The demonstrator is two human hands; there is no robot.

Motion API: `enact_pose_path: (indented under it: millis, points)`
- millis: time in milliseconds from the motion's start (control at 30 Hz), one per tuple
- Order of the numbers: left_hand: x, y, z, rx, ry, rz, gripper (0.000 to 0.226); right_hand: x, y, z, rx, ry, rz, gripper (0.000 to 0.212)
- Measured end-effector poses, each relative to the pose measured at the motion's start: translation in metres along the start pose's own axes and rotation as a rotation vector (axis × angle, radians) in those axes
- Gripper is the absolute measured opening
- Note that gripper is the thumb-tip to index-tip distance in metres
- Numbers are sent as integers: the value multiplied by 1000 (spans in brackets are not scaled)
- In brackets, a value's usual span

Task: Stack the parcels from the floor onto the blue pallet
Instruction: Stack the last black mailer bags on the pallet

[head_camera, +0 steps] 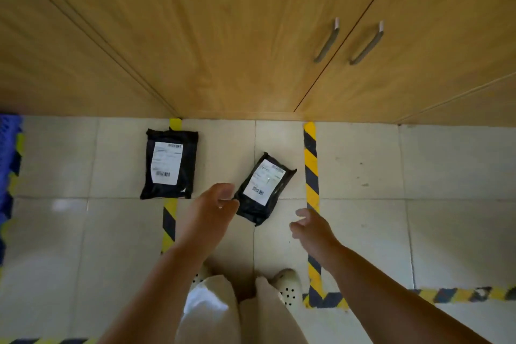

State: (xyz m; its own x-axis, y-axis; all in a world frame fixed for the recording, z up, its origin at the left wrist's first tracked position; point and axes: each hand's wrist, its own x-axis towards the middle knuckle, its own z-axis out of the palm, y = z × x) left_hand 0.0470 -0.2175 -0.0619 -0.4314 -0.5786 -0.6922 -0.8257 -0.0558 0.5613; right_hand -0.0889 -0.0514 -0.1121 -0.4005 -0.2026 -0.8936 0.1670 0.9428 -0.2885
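Fingers of the left hand (216,204) pinch the tilted parcel (264,188); the right hand (310,227) hangs loosely open.

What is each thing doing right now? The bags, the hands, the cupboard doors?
Left parcel: flat on the floor, label up, untouched.
Right parcel: on the floor, turned at an angle, label up.
Left hand: fingers at the right parcel's corner.
Right hand: open, holding nothing.
Cupboard doors: closed.
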Motion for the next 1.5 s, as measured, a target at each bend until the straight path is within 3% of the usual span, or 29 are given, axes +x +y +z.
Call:
enact_pose_path:
  millis: [200, 367, 533, 733, 867, 1100, 1500]
  points:
    - [65, -66, 28, -157, 56, -57, 33, 128, 33, 58, 47, 14, 89, 44]
    - [106, -78, 37, -54, 53, -27, 38, 206, 40, 91, 31, 101, 101, 29]
    - [128, -79, 39, 15, 61, 28, 39, 245, 32, 117, 109, 229, 164, 45]
    - [129, -78, 39, 27, 22, 65, 41, 250, 26, 125, 177, 312, 162, 31]
    - [128, -81, 38, 7, 21, 42, 43, 239, 15, 116, 346, 308, 97, 17]
    - [114, -81, 40, 84, 14, 23, 46, 187, -23, 74, 433, 265, 34, 16]
    - [9, -5, -46, -120, 148, -33, 69, -40, -119, -6, 355, 17, -220, 26]
